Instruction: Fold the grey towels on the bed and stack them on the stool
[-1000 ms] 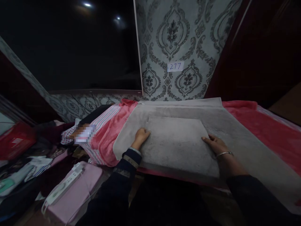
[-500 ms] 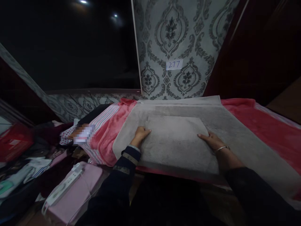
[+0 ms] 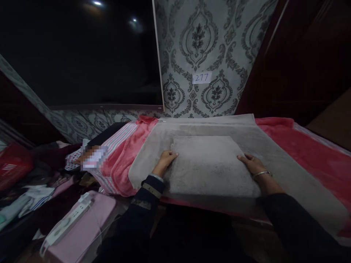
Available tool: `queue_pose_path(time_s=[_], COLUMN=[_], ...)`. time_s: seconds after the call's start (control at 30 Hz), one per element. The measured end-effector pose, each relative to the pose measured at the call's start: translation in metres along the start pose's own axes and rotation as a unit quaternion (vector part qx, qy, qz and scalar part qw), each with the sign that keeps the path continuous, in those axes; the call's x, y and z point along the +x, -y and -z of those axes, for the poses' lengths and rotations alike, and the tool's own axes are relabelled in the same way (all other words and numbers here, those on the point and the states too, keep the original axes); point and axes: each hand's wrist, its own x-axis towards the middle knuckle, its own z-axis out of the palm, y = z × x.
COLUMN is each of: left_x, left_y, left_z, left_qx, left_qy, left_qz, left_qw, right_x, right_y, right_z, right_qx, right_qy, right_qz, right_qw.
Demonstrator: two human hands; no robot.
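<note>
While left hand (image 3: 167, 160) and right hand (image 3: 254, 166) pinch its ends, the gray cloth (image 3: 210, 166) lies crosswise — long axis left-to-right.

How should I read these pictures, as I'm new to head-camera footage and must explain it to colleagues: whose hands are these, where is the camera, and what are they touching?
There is no machine here: these are a person's own bare hands. All the pictures come from one camera worn on the head, looking forward and down, so you see roughly what the wearer sees.

The left hand and right hand are at opposite side edges of a grey rectangular cloth, which looks folded. Some fingers are hidden, so how firm each grip is can't be told.

That cloth lies on a larger grey cloth, with a red blanket showing beneath it on both sides. Behind is patterned wallpaper.
</note>
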Motion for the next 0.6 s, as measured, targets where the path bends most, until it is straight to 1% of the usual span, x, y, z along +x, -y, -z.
queue_pose_path(time_s=[0.1, 0.17, 0.27, 0.33, 0.4, 0.5, 0.6], left_x=[-0.001, -0.002, -0.003, -0.005, -0.008, -0.013, -0.017], left_y=[-0.001, -0.003, -0.004, -0.003, -0.003, -0.001, 0.001], left_z=[-0.001, -0.003, -0.009, -0.013, -0.017, -0.019, -0.019], left_qx=[-0.012, -0.012, 0.050, 0.122, 0.181, 0.218, 0.235], left_qy=[0.025, 0.024, -0.019, -0.050, -0.067, -0.073, -0.101], left_qz=[0.008, 0.009, -0.015, -0.037, -0.050, -0.066, -0.080], left_qw=[1.000, 1.000, 0.998, 0.991, 0.980, 0.971, 0.964], right_x=[-0.004, -0.006, -0.009, -0.011, -0.013, -0.015, -0.017], right_y=[-0.009, -0.009, -0.006, -0.005, -0.005, -0.005, -0.003], right_z=[-0.003, -0.003, -0.003, -0.002, -0.001, 0.000, -0.001], right_qx=[-0.023, -0.023, -0.002, 0.004, -0.002, -0.007, -0.005], right_qy=[-0.025, -0.023, -0.003, 0.001, -0.005, -0.007, -0.005], right_qz=[0.028, 0.047, 0.054, 0.056, 0.055, 0.048, 0.039], right_qw=[0.999, 0.998, 0.999, 0.998, 0.998, 0.999, 0.999])
